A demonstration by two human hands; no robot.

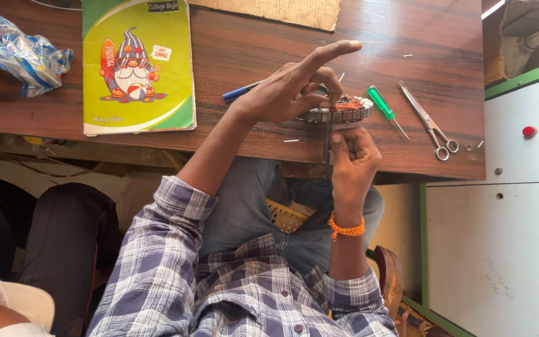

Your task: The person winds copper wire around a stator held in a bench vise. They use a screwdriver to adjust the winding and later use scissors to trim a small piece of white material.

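The left hand presses down on a round metal motor part with copper windings at the near edge of the wooden surface, forefinger stretched out. The right hand is closed around a thin tool just below it. Winding work looks underway; steadying the part matters next. A green screwdriver and scissors lie right

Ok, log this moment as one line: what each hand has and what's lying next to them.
left hand: steadies round metal part | right hand: grips thin tool beneath it | beside: green screwdriver, scissors, blue pen
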